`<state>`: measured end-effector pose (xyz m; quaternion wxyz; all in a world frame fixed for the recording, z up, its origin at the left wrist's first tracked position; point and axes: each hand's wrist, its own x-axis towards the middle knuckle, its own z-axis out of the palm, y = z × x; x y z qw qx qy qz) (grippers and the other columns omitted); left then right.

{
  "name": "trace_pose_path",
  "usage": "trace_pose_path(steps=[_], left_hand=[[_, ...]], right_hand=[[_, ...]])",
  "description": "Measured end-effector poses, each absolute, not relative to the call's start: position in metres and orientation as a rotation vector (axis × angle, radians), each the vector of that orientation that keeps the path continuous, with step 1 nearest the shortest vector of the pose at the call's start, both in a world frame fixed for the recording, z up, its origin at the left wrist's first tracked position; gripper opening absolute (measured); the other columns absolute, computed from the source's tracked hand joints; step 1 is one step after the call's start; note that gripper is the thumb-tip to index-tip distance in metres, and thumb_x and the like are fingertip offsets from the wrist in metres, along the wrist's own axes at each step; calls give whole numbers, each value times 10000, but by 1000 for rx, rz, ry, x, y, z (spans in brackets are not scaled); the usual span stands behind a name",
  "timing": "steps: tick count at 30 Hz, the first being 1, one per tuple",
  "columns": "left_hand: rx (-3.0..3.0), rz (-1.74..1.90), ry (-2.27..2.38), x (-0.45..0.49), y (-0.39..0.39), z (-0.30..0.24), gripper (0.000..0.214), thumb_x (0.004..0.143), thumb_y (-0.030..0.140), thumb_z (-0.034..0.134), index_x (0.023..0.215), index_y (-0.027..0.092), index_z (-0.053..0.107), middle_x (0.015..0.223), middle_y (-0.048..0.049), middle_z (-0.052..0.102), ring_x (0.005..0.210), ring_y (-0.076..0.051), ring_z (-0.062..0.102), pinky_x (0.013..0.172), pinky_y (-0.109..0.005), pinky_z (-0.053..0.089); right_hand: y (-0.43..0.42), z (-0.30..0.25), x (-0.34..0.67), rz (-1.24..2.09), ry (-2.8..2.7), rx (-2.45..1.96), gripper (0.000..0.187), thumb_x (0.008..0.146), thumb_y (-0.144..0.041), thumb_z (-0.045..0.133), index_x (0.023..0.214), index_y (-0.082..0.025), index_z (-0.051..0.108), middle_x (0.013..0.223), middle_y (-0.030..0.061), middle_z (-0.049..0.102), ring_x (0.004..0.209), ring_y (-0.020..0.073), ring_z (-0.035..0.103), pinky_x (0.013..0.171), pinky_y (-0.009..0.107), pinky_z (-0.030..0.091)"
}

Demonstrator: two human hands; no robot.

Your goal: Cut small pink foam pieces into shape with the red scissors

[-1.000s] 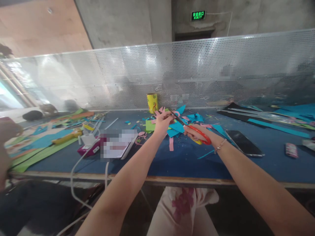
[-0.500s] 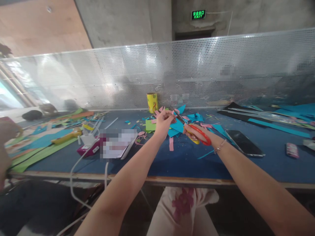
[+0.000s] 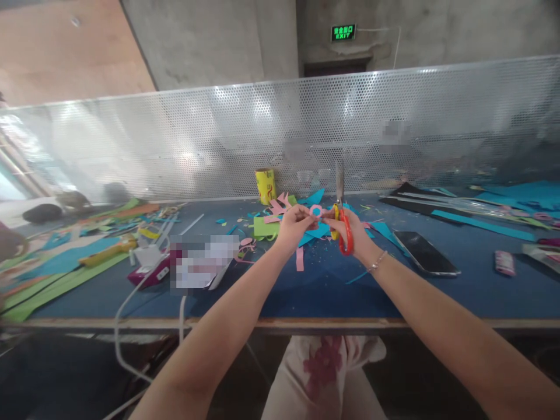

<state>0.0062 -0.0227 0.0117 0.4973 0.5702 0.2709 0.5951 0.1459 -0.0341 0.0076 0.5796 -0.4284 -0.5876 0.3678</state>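
Observation:
My left hand (image 3: pixel 294 224) pinches a small pink paper ring (image 3: pixel 315 210) above the blue table (image 3: pixel 306 280). My right hand (image 3: pixel 350 230) grips red-handled scissors (image 3: pixel 342 219), whose closed blades point straight up. The right fingertips also touch the pink ring. Below both hands lie teal, pink and green paper scraps (image 3: pixel 306 230).
A black phone (image 3: pixel 421 252) lies right of my hands. A yellow roll (image 3: pixel 265 185) stands by the perforated metal screen (image 3: pixel 280 140). A white charger with cable (image 3: pixel 146 256) and a blurred card sit at left, beside long green and teal paper strips (image 3: pixel 65 274).
The scissors swung from pointing left into the paper to blades upright. My hands drew together and now both hold the pink ring. The view shifted slightly.

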Motion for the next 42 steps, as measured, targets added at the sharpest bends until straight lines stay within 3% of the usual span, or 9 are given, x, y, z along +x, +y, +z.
trace_pose_path(steps=[8,24,30,42], left_hand=[[1430,1370,642,7,-25,10,256,623,238,705,666,168,462,587,21,610,544,-80,587,601,-242,502],[1591,1341,687,8,-21,6,205,638,225,670,680,171,476,549,38,567,534,-87,572,592,-253,496],[1824,1397,804,6,-16,-1,149,684,271,633,685,176,518,567,18,567,550,-97,552,549,-232,456],[1851,1465,767,6,-18,-1,153,719,260,602,646,184,491,577,13,557,579,-101,545,582,-246,450]], right_hand=[[-39,16,142,999,-1241,-939,368,504,-387,739,698,-174,511,644,-14,528,554,102,499,546,273,432],[-40,13,145,1000,-1270,-954,323,535,-346,686,709,-181,471,597,-37,470,517,91,461,500,252,380],[-38,11,144,804,-1341,-1069,328,533,-320,673,741,-192,454,625,-44,465,489,77,415,454,235,326],[-39,12,143,1059,-1186,-869,348,501,-300,720,697,-180,458,588,-51,463,516,83,453,489,249,356]])
